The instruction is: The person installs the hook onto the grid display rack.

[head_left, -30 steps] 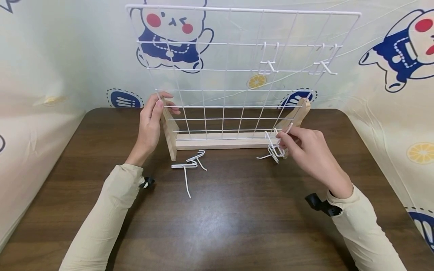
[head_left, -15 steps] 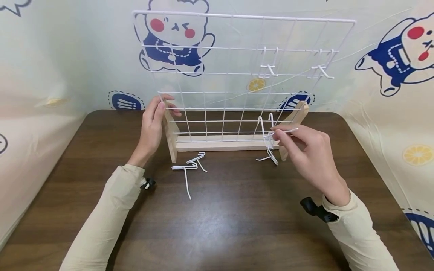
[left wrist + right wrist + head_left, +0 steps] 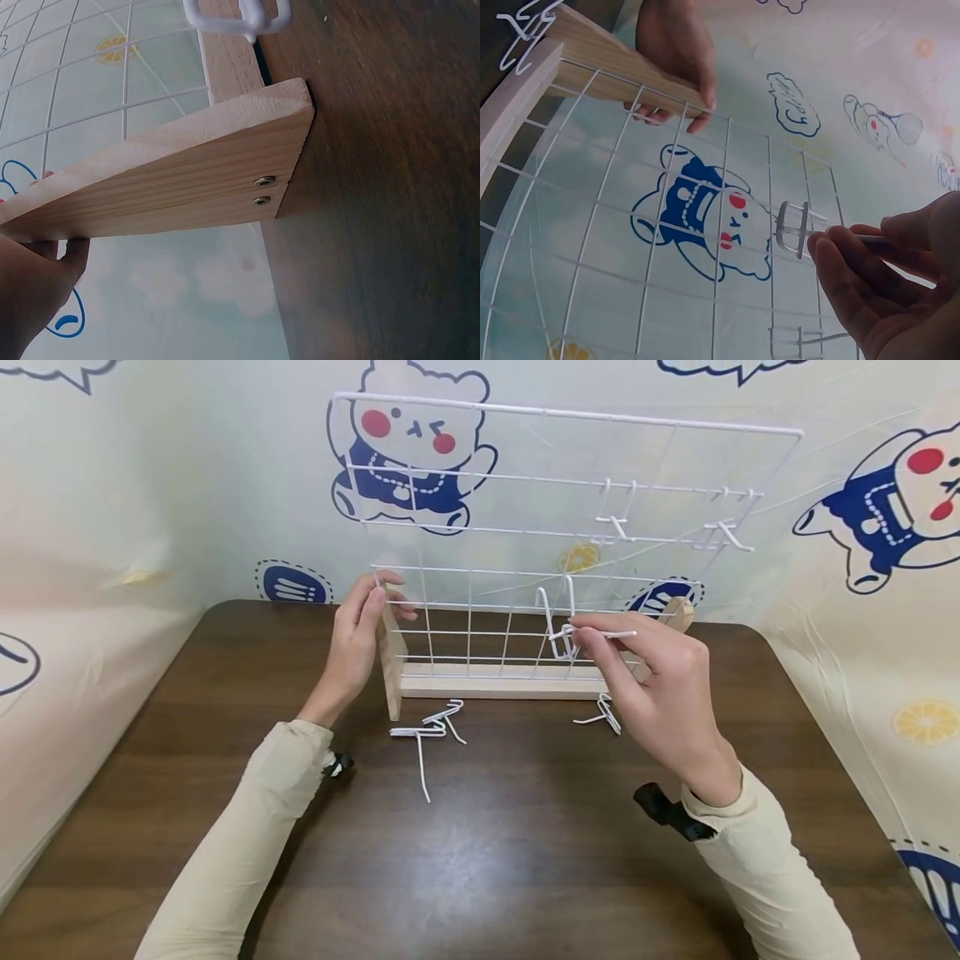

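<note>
A white wire grid [image 3: 465,635] stands in a wooden base [image 3: 502,683]. My left hand [image 3: 354,631] grips the base's left side panel [image 3: 187,169], thumb in front and fingers behind. In front of the grid's lower right part, my right hand [image 3: 663,689] pinches a white wire display hook [image 3: 558,631] by its prong. The hook's two bent tips point up; the right wrist view shows its frame [image 3: 791,229] overlapping the grid wires. Two similar hooks hang high on the grid, a middle-right one [image 3: 617,525] and a far-right one [image 3: 727,533].
Two hooks [image 3: 418,732] lie together on the brown table [image 3: 465,877], before the base's left end. Another hook [image 3: 603,717] lies before its right end. A patterned curtain [image 3: 247,485] hangs close behind the table and along both sides.
My right hand has lifted the hook off the right-hand spot on the table, up and leftward to the grid, turning its tips upward. My left hand keeps its grip on the side panel.
</note>
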`<state>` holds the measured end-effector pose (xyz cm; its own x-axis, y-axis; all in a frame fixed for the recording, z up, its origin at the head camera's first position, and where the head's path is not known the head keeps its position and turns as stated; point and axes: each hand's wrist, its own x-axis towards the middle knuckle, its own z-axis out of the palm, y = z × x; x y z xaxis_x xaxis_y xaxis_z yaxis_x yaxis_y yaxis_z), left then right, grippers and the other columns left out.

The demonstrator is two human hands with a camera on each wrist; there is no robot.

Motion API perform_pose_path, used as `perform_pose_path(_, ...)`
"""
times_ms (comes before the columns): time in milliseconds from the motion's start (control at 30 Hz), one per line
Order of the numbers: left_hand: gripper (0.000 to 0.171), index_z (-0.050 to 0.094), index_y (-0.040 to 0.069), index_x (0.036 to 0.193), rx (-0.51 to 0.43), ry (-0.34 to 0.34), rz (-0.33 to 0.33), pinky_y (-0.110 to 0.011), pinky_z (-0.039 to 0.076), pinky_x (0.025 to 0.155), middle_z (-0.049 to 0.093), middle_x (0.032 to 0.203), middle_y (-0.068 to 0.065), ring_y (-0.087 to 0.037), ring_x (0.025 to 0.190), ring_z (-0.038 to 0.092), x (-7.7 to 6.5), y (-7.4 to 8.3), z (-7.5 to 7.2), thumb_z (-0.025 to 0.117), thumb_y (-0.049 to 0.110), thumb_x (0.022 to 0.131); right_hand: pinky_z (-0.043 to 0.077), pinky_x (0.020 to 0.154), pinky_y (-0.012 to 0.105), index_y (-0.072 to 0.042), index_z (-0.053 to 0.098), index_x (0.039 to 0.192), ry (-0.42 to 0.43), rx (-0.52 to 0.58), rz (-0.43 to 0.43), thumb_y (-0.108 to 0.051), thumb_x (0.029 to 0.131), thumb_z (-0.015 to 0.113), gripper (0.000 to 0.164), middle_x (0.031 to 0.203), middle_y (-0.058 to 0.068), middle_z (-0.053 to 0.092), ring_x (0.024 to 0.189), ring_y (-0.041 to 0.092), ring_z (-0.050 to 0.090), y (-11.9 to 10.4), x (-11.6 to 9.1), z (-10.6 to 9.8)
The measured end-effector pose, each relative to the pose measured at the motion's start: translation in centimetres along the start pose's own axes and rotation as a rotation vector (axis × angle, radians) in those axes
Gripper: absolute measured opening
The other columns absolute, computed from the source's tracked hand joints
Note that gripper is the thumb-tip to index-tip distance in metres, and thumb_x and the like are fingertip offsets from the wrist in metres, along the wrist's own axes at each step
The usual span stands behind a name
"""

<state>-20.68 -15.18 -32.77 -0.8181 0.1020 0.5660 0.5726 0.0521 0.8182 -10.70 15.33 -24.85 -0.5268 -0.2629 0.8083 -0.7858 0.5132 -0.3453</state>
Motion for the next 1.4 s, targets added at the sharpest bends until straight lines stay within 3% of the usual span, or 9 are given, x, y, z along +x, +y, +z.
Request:
perform_pose_path(233, 0.036, 0.05, -0.012, 0.124, -0.006, -0.002, 0.0, -0.042, 0.048, 0.093, 0.058, 0.101, -0.04, -0.05, 0.09, 0.06, 0.0, -0.2, 0.0, 0.034, 0.014, 0.107, 0.047, 0.075, 0.02, 0.002, 0.075, 0.106, 0.009, 0.015, -0.034, -0.001, 0.092, 0.067, 0.016, 0.096, 0.008, 0.075, 0.079, 0.013, 0.066, -0.8, 1.0, 0.6)
perform_pose_path(533, 0.036, 0.05, -0.012, 0.125, 0.005, -0.002, -0.013, -0.043, 0.047, 0.093, 0.059, 0.102, -0.039, -0.049, 0.092, 0.06, -0.2, 0.0, -0.2, 0.034, 0.016, 0.107, 0.048, 0.079, 0.019, -0.001, 0.076, 0.102, 0.082, -0.001, -0.041, -0.002, 0.091, 0.069, 0.014, 0.096, 0.007, 0.076, 0.084, 0.019, 0.07, -1.6, 2.3, 1.5)
perform_pose_path(867, 0.035, 0.051, -0.011, 0.124, 0.004, -0.005, -0.002, -0.043, 0.049, 0.092, 0.065, 0.096, -0.021, -0.048, 0.09, 0.061, -0.1, -0.1, -0.3, 0.035, 0.015, 0.107, 0.052, 0.079, 0.02, 0.0, 0.076, 0.1, 0.153, 0.014, -0.079, -0.001, 0.093, 0.066, 0.012, 0.09, 0.007, 0.076, 0.079, 0.018, 0.07, -1.5, 4.0, 2.3)
perform_pose_path(1000, 0.033, 0.054, -0.007, 0.123, -0.005, -0.003, 0.001, -0.043, 0.049, 0.091, 0.065, 0.096, -0.02, -0.046, 0.089, 0.062, 0.0, -0.7, -0.4, 0.035, 0.015, 0.107, 0.052, 0.078, 0.02, -0.001, 0.076, 0.098, 0.184, 0.016, -0.08, -0.003, 0.094, 0.066, 0.012, 0.09, 0.006, 0.076, 0.077, 0.017, 0.07, -1.4, 4.6, 2.7)
perform_pose_path(1233, 0.031, 0.054, -0.007, 0.121, -0.014, -0.006, -0.001, -0.038, 0.049, 0.089, 0.064, 0.096, -0.022, -0.051, 0.09, 0.06, -0.1, -0.1, -0.2, 0.035, 0.014, 0.107, 0.052, 0.077, 0.021, 0.001, 0.076, 0.099, 0.208, 0.028, -0.099, -0.003, 0.094, 0.065, 0.012, 0.089, 0.007, 0.075, 0.076, 0.018, 0.069, -1.2, 5.5, 3.1)
perform_pose_path(1400, 0.029, 0.058, 0.0, 0.119, -0.019, -0.004, 0.002, -0.034, 0.05, 0.088, 0.066, 0.095, -0.012, -0.052, 0.09, 0.059, -0.1, -0.1, -0.4, 0.036, 0.013, 0.107, 0.052, 0.077, 0.021, 0.001, 0.076, 0.098, 0.228, 0.022, -0.099, -0.003, 0.095, 0.065, 0.013, 0.088, 0.008, 0.075, 0.076, 0.018, 0.069, -1.2, 6.0, 3.4)
